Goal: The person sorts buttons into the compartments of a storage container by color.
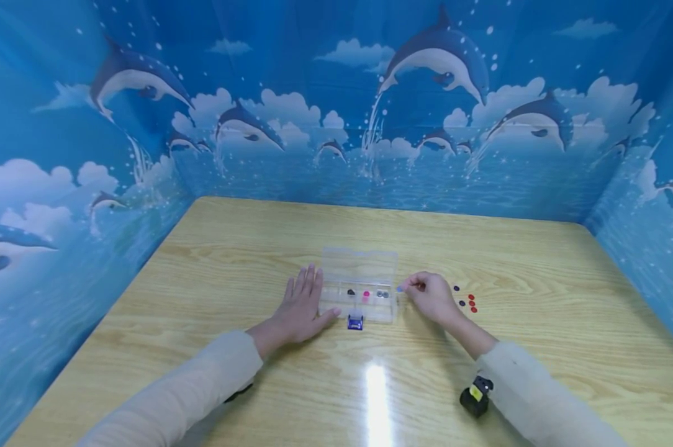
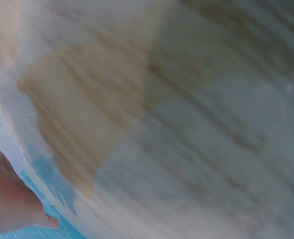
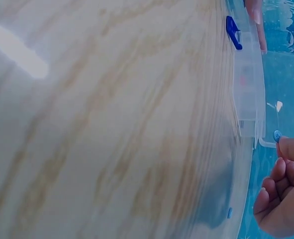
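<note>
A clear plastic compartment box (image 1: pixel 380 315) lies on the table with its lid raised back and a blue latch (image 1: pixel 355 323) at the front. Its compartments hold a black piece (image 1: pixel 351 292), pink pieces (image 1: pixel 367 294) and grey round pieces (image 1: pixel 382 294). My left hand (image 1: pixel 303 310) lies flat with fingers straight, its thumb and fingertips along the box's left side. Just off the right side, my right hand (image 1: pixel 430 299) pinches a small blue button (image 3: pixel 277 135) between thumb and index finger. The left wrist view catches only part of the left hand (image 2: pixel 12 199).
Right of the right hand lie dark buttons (image 1: pixel 462 303) and red buttons (image 1: pixel 472 303) on the wooden table (image 1: pixel 247 248). A blue curtain with dolphins (image 1: pixel 314 167) surrounds the table's back and sides. A black wrist device (image 1: pixel 475 397) hangs by the right sleeve.
</note>
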The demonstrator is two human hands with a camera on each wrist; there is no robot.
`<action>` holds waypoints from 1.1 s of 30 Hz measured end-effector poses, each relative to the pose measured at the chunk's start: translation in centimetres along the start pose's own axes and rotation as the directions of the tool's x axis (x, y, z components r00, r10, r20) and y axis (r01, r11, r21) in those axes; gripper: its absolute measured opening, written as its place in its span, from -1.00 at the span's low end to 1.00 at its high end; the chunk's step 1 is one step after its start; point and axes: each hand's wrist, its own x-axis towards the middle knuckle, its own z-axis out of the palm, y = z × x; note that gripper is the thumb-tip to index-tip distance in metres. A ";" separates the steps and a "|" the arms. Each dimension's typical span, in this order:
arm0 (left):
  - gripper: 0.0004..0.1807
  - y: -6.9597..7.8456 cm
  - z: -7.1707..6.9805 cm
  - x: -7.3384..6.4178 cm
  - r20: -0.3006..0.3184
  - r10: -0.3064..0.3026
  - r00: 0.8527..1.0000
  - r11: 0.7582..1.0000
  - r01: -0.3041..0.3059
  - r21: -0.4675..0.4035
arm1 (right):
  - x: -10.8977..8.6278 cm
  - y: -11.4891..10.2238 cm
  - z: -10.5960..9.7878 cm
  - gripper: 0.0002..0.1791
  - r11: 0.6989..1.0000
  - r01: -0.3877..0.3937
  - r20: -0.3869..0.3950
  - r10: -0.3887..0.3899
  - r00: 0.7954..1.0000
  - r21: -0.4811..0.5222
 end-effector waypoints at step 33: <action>-0.06 0.0 0.0 0.0 -0.003 0.005 1.000 1.000 -0.005 -0.005 | 0.1 -2.4 1.9 -0.87 0.984 -0.102 0.007 0.102 0.995 0.147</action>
